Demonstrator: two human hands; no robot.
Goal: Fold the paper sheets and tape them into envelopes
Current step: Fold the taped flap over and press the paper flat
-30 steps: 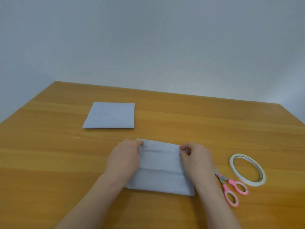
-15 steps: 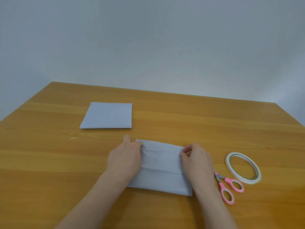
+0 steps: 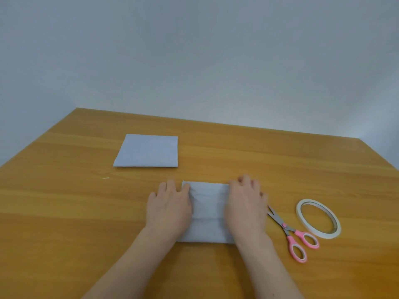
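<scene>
Creasing step: your left hand (image 3: pixel 169 209) and right hand (image 3: pixel 245 207) flat, fingers straight, pressing folded paper sheet (image 3: pixel 208 214) on desk (image 3: pixel 64 212). Next probably tape roll (image 3: pixel 318 219), right of right grip, past scissors (image 3: pixel 290 234).

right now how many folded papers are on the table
2: one folded paper lies alone at the far left; the other is near, under both hands. None seem hidden.

Soft, even, fairly bright indoor light with no harsh glare. Only faint shadows sit under the hands and along the wooden table (image 3: pixel 64 212). The wide lens bends the table's edges outward. The right hand (image 3: pixel 245 207) looks slightly motion-blurred.
</scene>
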